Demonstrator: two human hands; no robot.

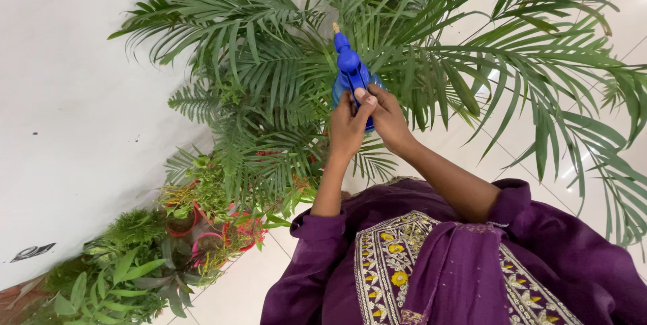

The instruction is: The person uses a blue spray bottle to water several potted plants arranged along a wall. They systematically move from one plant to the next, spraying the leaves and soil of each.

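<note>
Together, both hands close around a blue spray bottle (350, 72) held up in front of the chest, its brass-tipped nozzle pointing away into the fronds of a tall palm (431, 48). The left hand (347, 126) wraps the bottle from the left, thumb pressed up against the pump neck; the right hand (389, 119) clasps it from the right, fingers curled on the trigger part. Whether the bottle's round translucent body holds liquid cannot be told. Lower left, along the white wall (67, 96), small pots (202, 227), red and pinkish, hold ferns and leafy green plants.
</note>
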